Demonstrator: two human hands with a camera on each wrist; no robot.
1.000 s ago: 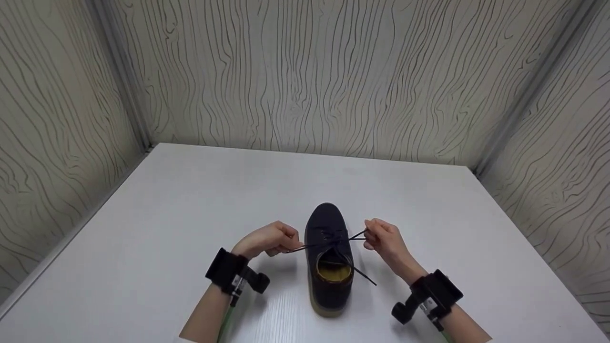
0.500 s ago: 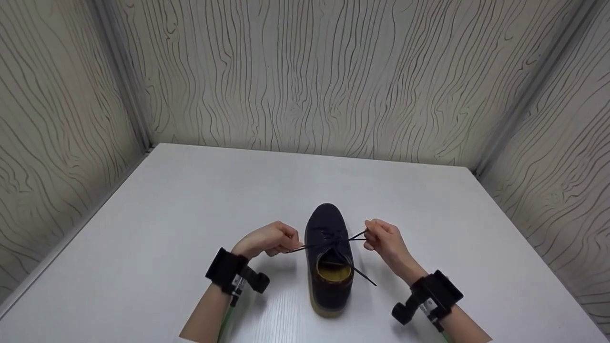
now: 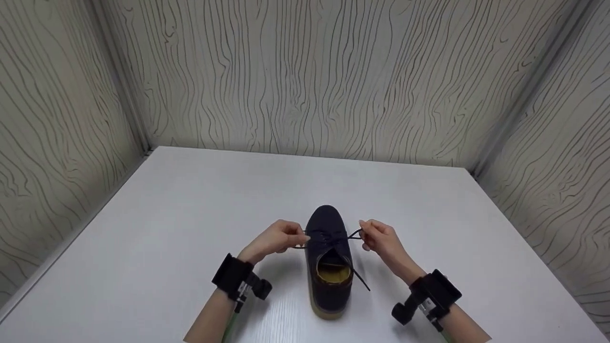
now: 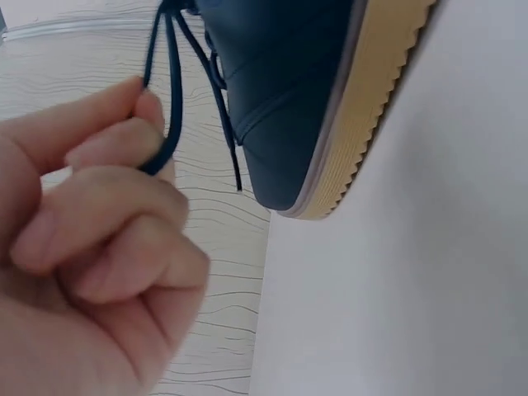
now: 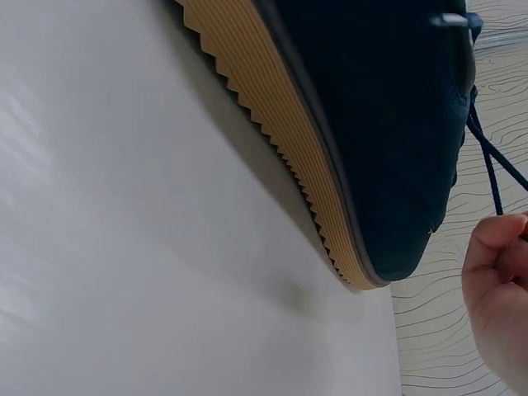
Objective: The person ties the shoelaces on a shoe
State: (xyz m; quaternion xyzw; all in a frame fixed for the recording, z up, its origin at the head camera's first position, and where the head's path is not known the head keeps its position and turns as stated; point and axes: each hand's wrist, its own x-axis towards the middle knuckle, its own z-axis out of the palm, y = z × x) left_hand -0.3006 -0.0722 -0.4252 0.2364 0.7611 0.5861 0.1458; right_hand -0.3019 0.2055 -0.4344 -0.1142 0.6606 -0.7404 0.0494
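A navy lace-up shoe (image 3: 329,290) with a tan sole (image 4: 355,115) stands on the table, its toe away from me. Left of its tongue, my left hand (image 3: 281,237) pinches a loop of the dark shoelace (image 4: 175,91) between thumb and fingers. My right hand (image 3: 381,239), on the other side, pinches another lace loop (image 3: 354,234), which runs in two strands to the knot over the tongue. One loose lace end (image 3: 362,281) hangs past the shoe's right side. The right wrist view catches only part of the right hand (image 5: 503,305), below the lace strands (image 5: 492,177).
The white table (image 3: 190,200) surrounds the shoe. Wood-grain panels (image 3: 295,71) rise behind it and at both sides. Black camera mounts (image 3: 233,276) are strapped to both wrists, with a green cable trailing from each.
My left hand has moved in toward the shoe, and its lace now hangs slacker. The right hand has shifted slightly left, shortening the gap to the knot. The shoe stays in place.
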